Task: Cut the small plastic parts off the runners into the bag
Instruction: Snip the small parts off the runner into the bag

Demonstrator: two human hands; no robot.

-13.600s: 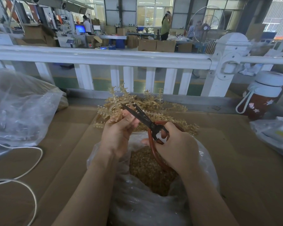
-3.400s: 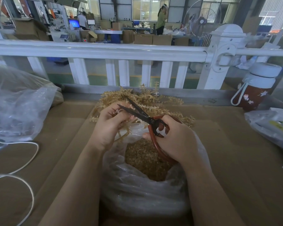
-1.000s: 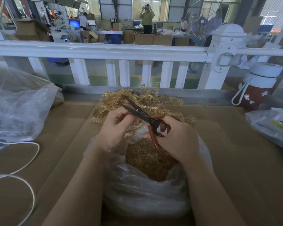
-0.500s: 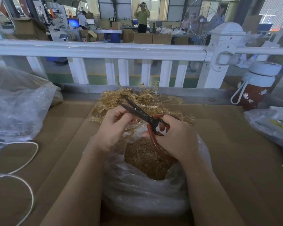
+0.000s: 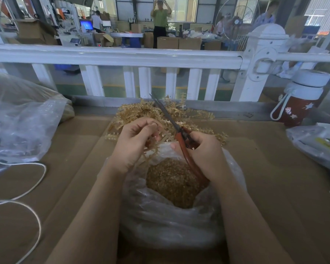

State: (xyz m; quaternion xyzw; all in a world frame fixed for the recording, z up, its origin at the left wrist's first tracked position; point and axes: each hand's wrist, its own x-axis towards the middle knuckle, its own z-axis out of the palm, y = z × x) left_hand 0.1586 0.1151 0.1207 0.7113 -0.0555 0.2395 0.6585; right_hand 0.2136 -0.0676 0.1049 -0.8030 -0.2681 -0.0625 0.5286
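Fingers of the left hand pinch one tan runner over the open bag, while the right hand curls round the red handles of one pair of scissors, blades together and pointing up and away. Cut parts fill the bag (far too many to count). One heap of runners lies behind on the tabletop. Two other plastic bags flank it, with one bottle and one white cord.
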